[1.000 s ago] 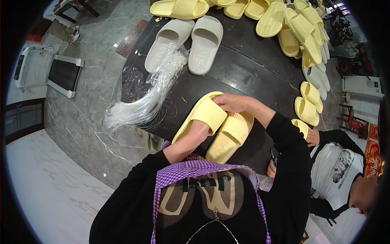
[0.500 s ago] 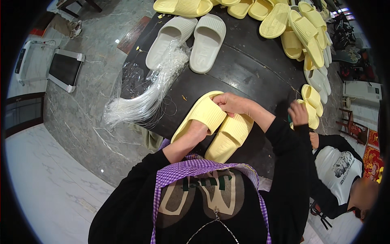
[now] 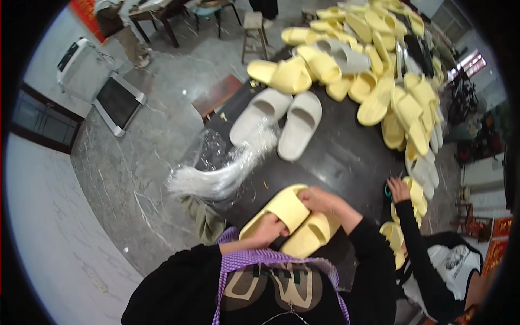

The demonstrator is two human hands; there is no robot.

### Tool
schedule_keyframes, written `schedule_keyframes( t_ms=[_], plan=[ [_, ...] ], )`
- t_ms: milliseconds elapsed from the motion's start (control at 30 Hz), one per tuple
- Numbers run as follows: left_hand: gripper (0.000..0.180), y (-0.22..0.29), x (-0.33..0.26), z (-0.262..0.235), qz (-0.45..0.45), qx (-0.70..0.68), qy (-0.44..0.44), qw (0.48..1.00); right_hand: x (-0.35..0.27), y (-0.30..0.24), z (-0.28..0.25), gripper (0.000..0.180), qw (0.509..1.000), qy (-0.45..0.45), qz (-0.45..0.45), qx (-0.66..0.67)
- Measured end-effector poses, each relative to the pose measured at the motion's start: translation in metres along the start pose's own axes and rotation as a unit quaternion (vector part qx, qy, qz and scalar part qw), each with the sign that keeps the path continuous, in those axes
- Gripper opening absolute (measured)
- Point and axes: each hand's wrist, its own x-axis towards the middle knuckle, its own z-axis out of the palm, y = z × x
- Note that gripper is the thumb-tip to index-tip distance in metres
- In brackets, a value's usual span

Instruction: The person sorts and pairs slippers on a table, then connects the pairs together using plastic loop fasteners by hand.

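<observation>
A pair of yellow slide slippers lies side by side before me on the black table: a left slipper [image 3: 288,207] and a right slipper [image 3: 306,238]. My left hand [image 3: 269,229] is at the foot opening of the left slipper, its fingers curled at the strap's rear edge; what they hold is hidden. At the toe end, my right hand [image 3: 323,202] pinches the left slipper's front edge, beside the right slipper's strap. Beyond them lies a bundle of clear plastic strands [image 3: 225,176] in a wrapper, reaching against two grey slippers, one left [image 3: 257,116], one right [image 3: 299,127].
Yellow slippers [image 3: 374,97] heap along the table's far and right side, with some grey ones [image 3: 422,170] among them. A co-worker's hand [image 3: 400,189] reaches to yellow slippers at the right. Green cloth [image 3: 203,219] hangs by the near left table edge. A treadmill [image 3: 119,103] stands left.
The view has tilted up, so the table sits lower and more of the far heap shows. My left hand has drawn back somewhat from under the strap. The co-worker's hand has shifted among the slippers.
</observation>
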Motion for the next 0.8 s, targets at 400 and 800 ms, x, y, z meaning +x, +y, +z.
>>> schedule_keyframes(
  t_ms=[400, 800],
  plan=[
    [0.017, -0.007, 0.007, 0.01, 0.003, 0.027, 0.078, 0.997, -0.01, -0.018, -0.003, 0.014, 0.996, -0.042, 0.074, 0.027],
    [0.011, 0.003, 0.029, -0.001, -0.006, -0.19, 0.088, 0.978, -0.011, -0.008, 0.01, 0.013, 0.857, 0.281, -0.184, -0.391]
  ],
)
